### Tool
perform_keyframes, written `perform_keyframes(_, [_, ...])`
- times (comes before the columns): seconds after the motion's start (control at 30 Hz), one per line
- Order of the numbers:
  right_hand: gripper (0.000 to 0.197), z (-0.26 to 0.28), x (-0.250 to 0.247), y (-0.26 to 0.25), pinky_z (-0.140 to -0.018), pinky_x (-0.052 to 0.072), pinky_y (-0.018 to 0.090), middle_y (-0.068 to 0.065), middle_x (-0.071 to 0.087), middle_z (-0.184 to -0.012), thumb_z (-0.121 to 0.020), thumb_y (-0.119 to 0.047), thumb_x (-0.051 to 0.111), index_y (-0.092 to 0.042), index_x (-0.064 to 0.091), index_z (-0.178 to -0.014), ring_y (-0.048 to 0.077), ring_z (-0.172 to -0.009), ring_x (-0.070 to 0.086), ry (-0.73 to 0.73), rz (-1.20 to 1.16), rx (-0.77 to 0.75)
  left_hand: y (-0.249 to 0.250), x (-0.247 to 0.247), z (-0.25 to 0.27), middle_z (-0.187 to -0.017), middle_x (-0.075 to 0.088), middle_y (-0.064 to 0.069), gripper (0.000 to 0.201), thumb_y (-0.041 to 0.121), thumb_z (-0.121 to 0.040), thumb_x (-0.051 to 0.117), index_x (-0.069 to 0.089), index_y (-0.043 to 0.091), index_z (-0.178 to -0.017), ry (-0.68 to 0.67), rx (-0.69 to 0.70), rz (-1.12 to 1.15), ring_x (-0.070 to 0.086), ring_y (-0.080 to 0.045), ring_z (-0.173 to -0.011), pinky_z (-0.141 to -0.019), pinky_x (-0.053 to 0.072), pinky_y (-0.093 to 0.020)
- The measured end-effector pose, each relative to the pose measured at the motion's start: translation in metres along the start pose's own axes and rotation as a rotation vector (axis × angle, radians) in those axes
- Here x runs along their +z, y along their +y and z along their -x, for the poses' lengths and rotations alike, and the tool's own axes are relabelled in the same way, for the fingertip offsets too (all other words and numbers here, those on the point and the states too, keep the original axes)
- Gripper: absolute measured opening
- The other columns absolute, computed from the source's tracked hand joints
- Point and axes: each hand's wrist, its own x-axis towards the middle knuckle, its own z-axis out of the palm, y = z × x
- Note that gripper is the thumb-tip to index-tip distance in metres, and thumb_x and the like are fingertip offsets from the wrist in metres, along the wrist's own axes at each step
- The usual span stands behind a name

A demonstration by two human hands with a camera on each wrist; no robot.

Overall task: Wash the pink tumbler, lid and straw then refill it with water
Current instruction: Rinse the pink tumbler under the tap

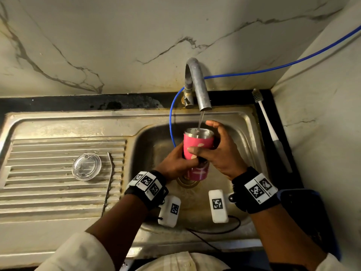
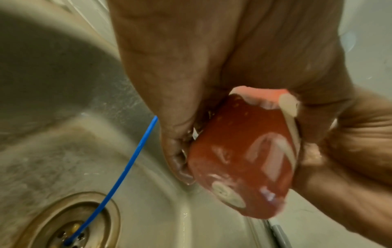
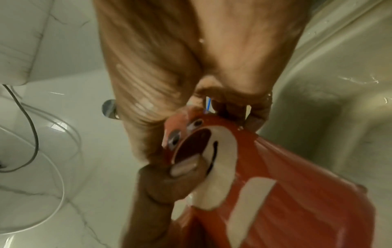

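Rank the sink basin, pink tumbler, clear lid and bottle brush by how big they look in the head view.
1. Sink basin.
2. Pink tumbler, partly hidden by both hands.
3. Clear lid and bottle brush: unsure, round against long and thin.

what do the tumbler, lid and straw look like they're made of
Tumbler: seems steel, going by the bare shiny metal rim and inside, with a glossy pink coated outside bearing white shapes.
Lid: clear plastic, probably; the draining-board ribs show through it.
Straw: looks like dull grey metal, thin and bent near the top; coated plastic is possible.
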Motion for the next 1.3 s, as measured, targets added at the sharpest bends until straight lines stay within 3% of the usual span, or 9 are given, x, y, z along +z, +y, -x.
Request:
perform_keyframes(0.3, [0.114, -0.002, 0.009, 0.004, -0.101, 0.056, 0.032, -0.004, 0.057, -0.138, -0.05, -0.043, 0.104, -0.026, 0.045, -0.146, 0.013, -0.124, 0.059, 0.268, 0.125, -0.051, 0.001, 0.013, -0.003, -0.114, 0.068, -0.008, 0.083, 0.003, -0.067, 0.097, 0.039, 0.004, -0.127, 0.188, 0.085, -0.242, 0.075, -0.008, -0.089, -0.067, 0.064, -0.031])
perform_keyframes(0.4, [0.113, -0.003, 0.004, 0.005, -0.097, 0.057, 0.025, -0.005, 0.058, -0.136, -0.054, -0.028, 0.105, -0.023, 0.043, -0.149, 0.009, -0.121, 0.062, 0.183, 0.034, -0.073, 0.003, 0.013, -0.003, -0.115, 0.068, -0.013, 0.087, 0.014, -0.062, 0.093, 0.041, 0.006, -0.131, 0.184, 0.087, -0.126, 0.074, -0.012, -0.093, -0.075, 0.064, -0.036])
perform_keyframes(0.57, [0.105, -0.013, -0.01, 0.008, -0.09, 0.058, 0.025, -0.005, 0.065, -0.133, -0.06, -0.006, 0.1, -0.015, 0.046, -0.149, 0.011, -0.118, 0.068, -0.05, -0.052, -0.098, -0.001, 0.005, -0.002, -0.129, 0.06, -0.029, 0.088, 0.021, -0.062, 0.08, 0.043, 0.012, -0.142, 0.1, 0.109, -0.056, 0.062, -0.046, -0.118, -0.098, 0.055, -0.061])
perform_keyframes(0.77, [0.096, -0.013, 0.011, 0.015, -0.09, 0.05, 0.013, -0.008, 0.065, -0.12, -0.053, -0.019, 0.106, -0.014, 0.05, -0.131, -0.001, -0.109, 0.063, 0.065, 0.117, -0.291, 0.003, -0.011, -0.003, -0.134, 0.064, -0.004, 0.096, 0.009, -0.068, 0.094, 0.042, 0.016, -0.148, 0.151, 0.172, -0.244, 0.066, -0.01, -0.12, -0.09, 0.058, -0.025])
perform_keyframes(0.87, [0.099, -0.02, 0.005, 0.018, -0.088, 0.052, 0.014, -0.011, 0.065, -0.118, -0.049, -0.031, 0.107, -0.02, 0.051, -0.129, -0.002, -0.107, 0.064, -0.027, 0.22, -0.295, -0.002, -0.034, 0.006, -0.138, 0.059, 0.004, 0.1, 0.009, -0.064, 0.1, 0.044, 0.026, -0.146, 0.191, 0.103, -0.323, 0.063, -0.014, -0.123, -0.089, 0.062, -0.033])
perform_keyframes(0.97, [0.1, -0.035, 0.001, 0.019, -0.089, 0.053, 0.017, -0.006, 0.066, -0.12, -0.051, -0.028, 0.107, -0.019, 0.049, -0.132, 0.005, -0.109, 0.065, 0.101, 0.181, -0.326, -0.016, -0.051, 0.015, -0.136, 0.058, 0.008, 0.094, 0.017, -0.062, 0.102, 0.051, 0.033, -0.139, 0.234, 0.024, -0.357, 0.062, -0.018, -0.121, -0.09, 0.063, -0.039])
perform_keyframes(1.13, [0.098, -0.05, 0.006, 0.029, -0.095, 0.06, 0.044, 0.0, 0.069, -0.125, -0.053, -0.027, 0.105, -0.022, 0.049, -0.133, 0.02, -0.116, 0.068, 0.017, 0.156, -0.302, -0.032, -0.052, 0.025, -0.123, 0.066, 0.009, 0.075, 0.023, -0.06, 0.103, 0.061, 0.037, -0.121, 0.356, 0.022, -0.275, 0.068, -0.019, -0.111, -0.088, 0.064, -0.043])
perform_keyframes(1.23, [0.1, -0.049, 0.005, 0.031, -0.092, 0.054, 0.019, -0.004, 0.067, -0.125, -0.052, -0.025, 0.106, -0.021, 0.05, -0.134, 0.007, -0.116, 0.065, -0.033, 0.206, -0.299, -0.037, -0.049, 0.027, -0.123, 0.066, 0.009, 0.08, 0.041, -0.052, 0.102, 0.062, 0.034, -0.121, 0.36, 0.009, -0.29, 0.069, -0.017, -0.109, -0.089, 0.064, -0.043])
perform_keyframes(1.3, [0.099, -0.045, 0.006, 0.034, -0.088, 0.052, 0.015, -0.007, 0.068, -0.121, -0.05, -0.025, 0.107, -0.022, 0.051, -0.132, 0.003, -0.111, 0.065, -0.03, 0.19, -0.279, -0.037, -0.047, 0.025, -0.125, 0.066, 0.007, 0.083, 0.051, -0.05, 0.097, 0.061, 0.033, -0.123, 0.341, 0.013, -0.288, 0.068, -0.02, -0.11, -0.089, 0.063, -0.045])
